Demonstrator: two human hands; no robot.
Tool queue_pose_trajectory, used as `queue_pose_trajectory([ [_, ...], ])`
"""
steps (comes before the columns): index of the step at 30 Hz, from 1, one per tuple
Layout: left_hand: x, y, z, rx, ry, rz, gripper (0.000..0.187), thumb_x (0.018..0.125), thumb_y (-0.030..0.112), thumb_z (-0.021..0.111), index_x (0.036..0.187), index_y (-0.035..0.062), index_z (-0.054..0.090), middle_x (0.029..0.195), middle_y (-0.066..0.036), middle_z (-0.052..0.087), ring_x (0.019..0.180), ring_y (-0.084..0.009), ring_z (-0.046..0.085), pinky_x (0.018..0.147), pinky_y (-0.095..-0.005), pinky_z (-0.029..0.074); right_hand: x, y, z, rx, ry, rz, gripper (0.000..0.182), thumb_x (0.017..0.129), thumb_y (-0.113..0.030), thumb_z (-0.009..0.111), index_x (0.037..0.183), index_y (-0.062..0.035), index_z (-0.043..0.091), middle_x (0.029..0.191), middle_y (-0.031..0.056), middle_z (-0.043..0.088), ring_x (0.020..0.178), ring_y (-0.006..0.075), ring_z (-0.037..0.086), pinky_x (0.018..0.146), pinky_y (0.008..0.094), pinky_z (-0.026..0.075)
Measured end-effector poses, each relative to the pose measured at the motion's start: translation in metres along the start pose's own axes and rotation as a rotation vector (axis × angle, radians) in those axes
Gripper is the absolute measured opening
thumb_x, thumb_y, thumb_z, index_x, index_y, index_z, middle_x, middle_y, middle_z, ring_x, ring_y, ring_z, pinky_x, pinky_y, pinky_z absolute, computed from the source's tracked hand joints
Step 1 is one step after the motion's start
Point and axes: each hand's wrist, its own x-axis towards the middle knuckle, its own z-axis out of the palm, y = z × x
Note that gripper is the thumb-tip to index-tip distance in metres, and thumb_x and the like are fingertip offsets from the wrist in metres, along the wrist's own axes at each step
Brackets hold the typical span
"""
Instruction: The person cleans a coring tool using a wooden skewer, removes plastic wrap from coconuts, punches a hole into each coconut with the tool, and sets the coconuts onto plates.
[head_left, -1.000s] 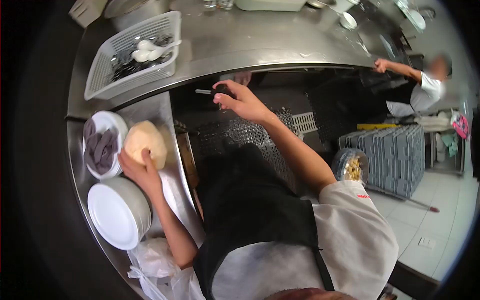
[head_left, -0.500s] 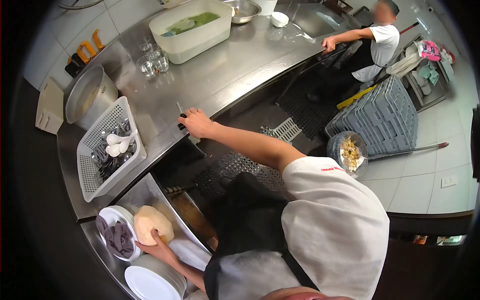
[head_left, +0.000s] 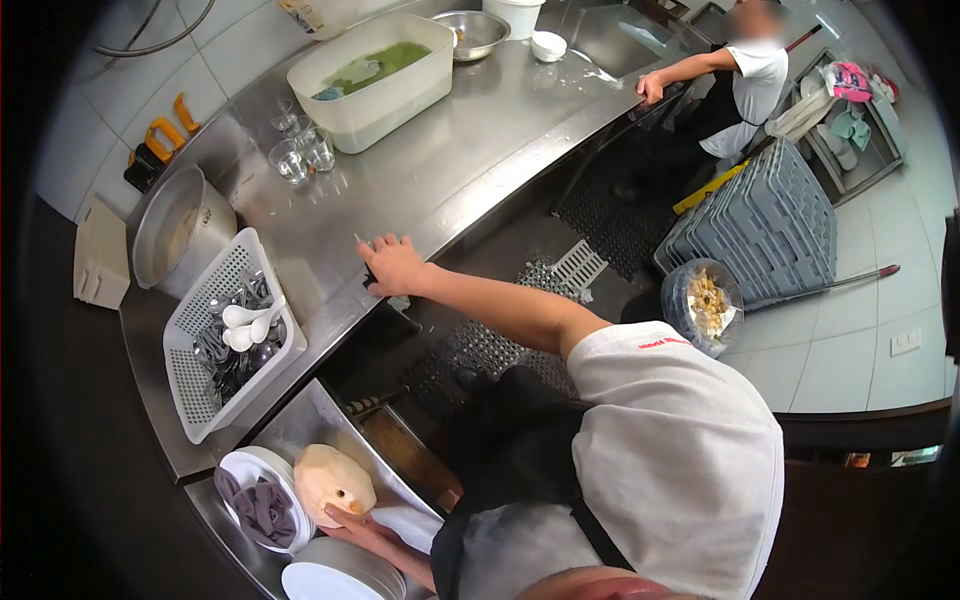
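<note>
My left hand [head_left: 360, 530], low in the view, grips a large pale, peeled round fruit [head_left: 335, 485] from its near side. A small dark hole shows in the fruit's surface. Beside it, a dark grey cloth [head_left: 262, 510] lies on stacked white plates [head_left: 250, 465], and another stack of white plates [head_left: 335, 575] stands nearer me. At the steel counter's front edge, my right hand [head_left: 393, 265] is closed around a black-handled tool [head_left: 370, 275]. The tool's thin metal end [head_left: 358, 238] sticks out, but the rest is mostly hidden by the hand.
On the steel counter [head_left: 430, 190] stand a white basket [head_left: 190, 395] of cutlery and spoons, a large pot [head_left: 205, 225], several glasses [head_left: 290, 163] and a tub [head_left: 400, 105] of greenish liquid. A co-worker [head_left: 755, 90] stands beyond grey crates [head_left: 760, 230] and a lined bin [head_left: 690, 325].
The view has shifted slightly. My left hand has slid lower on the fruit, and the dark hole now shows. My right hand's fingers have spread a little over the tool.
</note>
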Motion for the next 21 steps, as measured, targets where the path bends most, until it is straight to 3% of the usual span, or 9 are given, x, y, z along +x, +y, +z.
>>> queue_pose_trajectory([
  [7,-0.004,-0.002,0.001,-0.136,0.022,-0.042,0.075,0.094,0.046,0.058,0.148,0.0072,0.026,0.147,-0.021,0.034,0.130,-0.0373,0.043,0.105,-0.0511,0.041,-0.025,-0.076,-0.011,0.238,0.211,-0.175,0.065,0.076,-0.026,0.074,0.129,-0.0016,0.046,0.113,0.0204,0.056,0.108,0.0385,0.054,0.086,0.0481,0.047],
  [9,-0.002,-0.007,0.002,-0.144,0.079,-0.072,0.075,0.094,0.048,0.058,0.148,0.0066,0.026,0.147,-0.022,0.034,0.130,-0.0375,0.044,0.104,-0.0508,0.043,-0.047,-0.114,0.004,0.653,0.232,-0.332,0.066,0.077,-0.030,0.074,0.128,0.0013,0.046,0.113,0.0229,0.056,0.104,0.0404,0.055,0.087,0.0472,0.047],
  [13,0.013,-0.017,0.008,-0.076,0.105,0.059,0.076,0.092,0.051,0.058,0.147,0.0056,0.029,0.143,-0.022,0.040,0.122,-0.0361,0.051,0.099,-0.0492,0.048,-0.091,-0.176,0.010,1.000,-0.576,-0.394,0.082,0.079,-0.049,0.073,0.133,0.0044,0.042,0.126,0.0276,0.054,0.112,0.0395,0.057,0.097,0.0451,0.045],
  [15,0.016,-0.010,0.018,-0.173,0.164,0.020,0.065,0.093,0.047,0.056,0.139,0.0027,0.044,0.134,-0.019,0.051,0.116,-0.0314,0.056,0.096,-0.0459,0.050,-0.096,-0.195,0.043,0.857,-0.568,-0.440,0.093,0.078,-0.058,0.071,0.139,0.0048,0.038,0.133,0.0296,0.050,0.121,0.0407,0.052,0.103,0.0439,0.042],
  [17,0.033,-0.019,0.011,-0.343,-0.016,-0.057,0.058,0.097,0.048,0.046,0.136,0.0049,0.048,0.130,-0.014,0.056,0.115,-0.0257,0.058,0.092,-0.0417,0.053,-0.090,-0.202,0.074,1.004,-0.704,-0.292,0.105,0.075,-0.063,0.071,0.143,0.0069,0.031,0.138,0.0288,0.046,0.127,0.0378,0.049,0.107,0.0424,0.038],
  [18,0.034,-0.017,0.007,-0.435,-0.059,-0.155,0.056,0.099,0.048,0.041,0.135,0.0056,0.049,0.128,-0.012,0.058,0.113,-0.0228,0.060,0.090,-0.0398,0.054,-0.095,-0.208,0.094,1.006,-0.623,-0.246,0.087,0.080,-0.057,0.071,0.135,0.0050,0.043,0.130,0.0216,0.056,0.118,0.0311,0.056,0.100,0.0402,0.045],
  [19,0.022,-0.008,0.015,-0.349,-0.026,-0.023,0.050,0.102,0.041,0.038,0.128,0.0018,0.055,0.117,-0.013,0.064,0.101,-0.0198,0.065,0.083,-0.0358,0.056,-0.083,-0.205,0.052,1.385,-0.984,-0.400,0.062,0.086,-0.046,0.069,0.124,0.0014,0.056,0.116,0.0130,0.064,0.105,0.0234,0.061,0.089,0.0354,0.052],
  [20,0.033,-0.032,0.003,-0.146,0.025,0.062,0.051,0.103,0.042,0.037,0.127,0.0006,0.055,0.115,-0.013,0.064,0.101,-0.0203,0.065,0.086,-0.0360,0.054,-0.084,-0.214,0.072,1.472,-0.967,-0.474,0.044,0.090,-0.038,0.067,0.115,-0.0015,0.063,0.106,0.0062,0.067,0.096,0.0180,0.062,0.081,0.0323,0.054],
  [21,0.035,-0.049,0.003,0.013,0.153,0.114,0.056,0.102,0.045,0.038,0.129,-0.0008,0.054,0.118,-0.014,0.062,0.106,-0.0206,0.062,0.092,-0.0355,0.050,-0.084,-0.216,0.068,1.199,-1.029,-0.387,0.045,0.092,-0.038,0.063,0.118,-0.0016,0.061,0.106,0.0076,0.067,0.098,0.0186,0.062,0.085,0.0347,0.053],
])
